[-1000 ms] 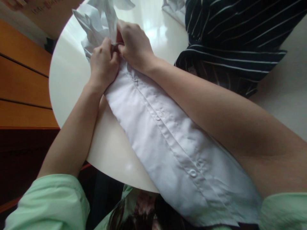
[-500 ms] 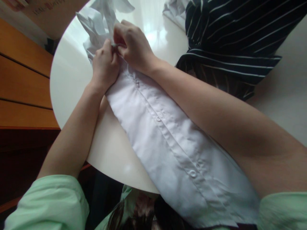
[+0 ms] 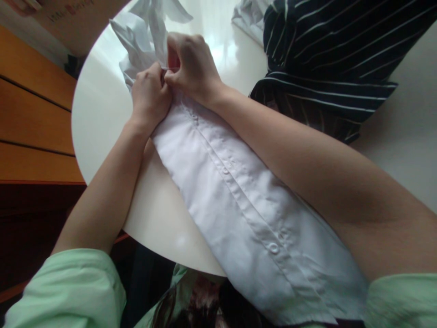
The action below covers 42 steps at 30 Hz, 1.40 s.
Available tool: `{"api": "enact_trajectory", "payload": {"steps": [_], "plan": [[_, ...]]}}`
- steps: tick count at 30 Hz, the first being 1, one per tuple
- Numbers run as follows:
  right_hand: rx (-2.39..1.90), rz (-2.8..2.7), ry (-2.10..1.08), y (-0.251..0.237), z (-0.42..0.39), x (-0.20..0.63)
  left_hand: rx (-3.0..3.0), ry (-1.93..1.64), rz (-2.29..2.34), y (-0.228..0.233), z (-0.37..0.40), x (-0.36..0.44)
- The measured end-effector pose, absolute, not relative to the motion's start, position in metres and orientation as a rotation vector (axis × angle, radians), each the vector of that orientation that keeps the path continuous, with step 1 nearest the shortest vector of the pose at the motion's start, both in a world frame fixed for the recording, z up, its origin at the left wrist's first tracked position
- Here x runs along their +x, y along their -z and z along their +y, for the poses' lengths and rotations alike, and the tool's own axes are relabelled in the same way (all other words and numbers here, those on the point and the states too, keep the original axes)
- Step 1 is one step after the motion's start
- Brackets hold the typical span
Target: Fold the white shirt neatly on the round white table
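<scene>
A white button-up shirt [image 3: 218, 191], folded long and narrow, lies across the round white table [image 3: 99, 123] and hangs past its near edge. Its row of buttons runs up the middle toward my hands. My left hand [image 3: 152, 91] is closed on the shirt's cloth at the far part of the row. Right beside it, my right hand [image 3: 193, 66] is bent in a pinch on the edge of the same cloth. Fingers hide the exact spot being gripped. Beyond both hands the shirt's far end stands up in loose crumpled folds.
Dark cloth with white stripes [image 3: 327, 64] lies bunched at the right. A pale grey crumpled cloth [image 3: 249, 18] is behind it. Orange wooden drawers [image 3: 34, 123] stand left of the table, with a cardboard box [image 3: 68, 27] at the upper left.
My right hand has shifted slightly right, and its pinching fingers have moved a little lower beside the left hand. The left hand and the shirt's near part stay almost the same.
</scene>
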State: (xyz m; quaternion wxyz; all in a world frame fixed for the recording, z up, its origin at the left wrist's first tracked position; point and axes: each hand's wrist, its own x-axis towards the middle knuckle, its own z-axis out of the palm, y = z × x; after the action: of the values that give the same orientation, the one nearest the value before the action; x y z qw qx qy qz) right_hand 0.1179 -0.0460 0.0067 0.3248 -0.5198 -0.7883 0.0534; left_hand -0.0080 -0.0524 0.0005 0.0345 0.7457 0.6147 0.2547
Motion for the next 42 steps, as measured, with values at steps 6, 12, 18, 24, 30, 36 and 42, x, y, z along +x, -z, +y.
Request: {"api": "enact_trajectory", "payload": {"steps": [6,12,18,24,30,36,42], "plan": [[-1.377,-2.067,-0.145,-0.008,-0.047,0.118,2.347,-0.72,1.924,0.0,-0.053,-0.007],[-1.348,-2.078,-0.215,-0.005,-0.042,0.117,2.298,-0.699,1.941,-0.002,-0.052,-0.007],[-1.351,-2.095,-0.261,-0.002,-0.038,0.117,2.311,-0.695,1.944,-0.003,-0.055,-0.006],[-1.34,-2.08,-0.266,-0.003,-0.041,0.117,2.348,-0.744,1.889,-0.001,-0.056,-0.008],[-1.364,-2.05,-0.296,-0.003,-0.045,0.117,2.346,-0.781,1.827,-0.002,-0.055,-0.009],[-1.44,-2.063,-0.298,-0.007,-0.049,0.116,2.295,-0.795,1.835,-0.001,-0.054,-0.007],[-1.433,-2.082,-0.314,-0.006,-0.045,0.117,2.291,-0.8,1.837,-0.001,-0.054,-0.008]]}}
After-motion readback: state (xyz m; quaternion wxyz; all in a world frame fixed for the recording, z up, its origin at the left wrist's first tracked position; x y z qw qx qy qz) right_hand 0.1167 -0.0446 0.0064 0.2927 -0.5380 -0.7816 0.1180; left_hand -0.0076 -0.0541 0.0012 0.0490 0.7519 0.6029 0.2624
